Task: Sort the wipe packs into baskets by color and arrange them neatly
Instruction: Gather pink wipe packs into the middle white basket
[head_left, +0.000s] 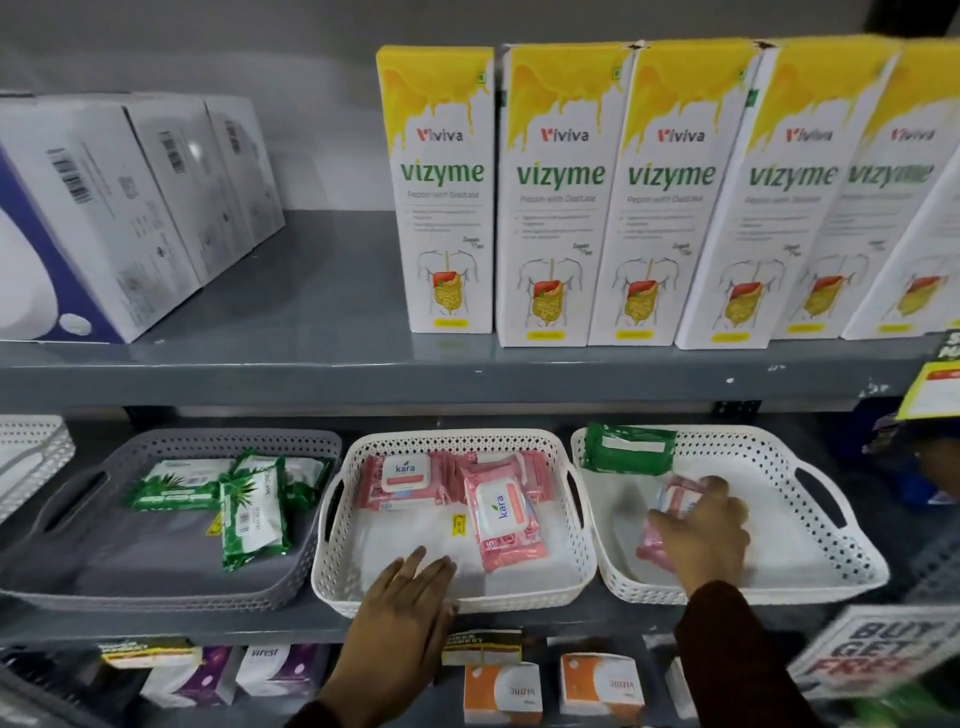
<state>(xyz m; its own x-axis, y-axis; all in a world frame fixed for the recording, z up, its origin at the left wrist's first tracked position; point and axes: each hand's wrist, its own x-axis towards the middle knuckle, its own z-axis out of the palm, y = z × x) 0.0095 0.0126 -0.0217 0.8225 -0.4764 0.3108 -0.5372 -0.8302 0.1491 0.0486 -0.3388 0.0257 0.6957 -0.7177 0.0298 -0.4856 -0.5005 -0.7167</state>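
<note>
Mostly sorted: green packs (228, 499) in grey basket (78, 587), pink packs (462, 493) in middle basket (452, 597). In the right basket (831, 566), a pink pack (667, 512) is gripped by the curled right hand (701, 530); a green pack (628, 447) is left at 11 o'clock. Left hand (410, 587) is laid flat, open, holding nothing.

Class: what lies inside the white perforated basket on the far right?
White perforated basket: a green wipe pack leans on its back-left rim, and the right hand grips a pink wipe pack, mostly covering it. Anything beneath is unseen.

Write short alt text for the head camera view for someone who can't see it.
A right hand grasps a pink wipe pack in the right white basket, which also holds a green pack. The left hand rests on the middle white basket of pink packs; a grey basket holds green ones.
</note>
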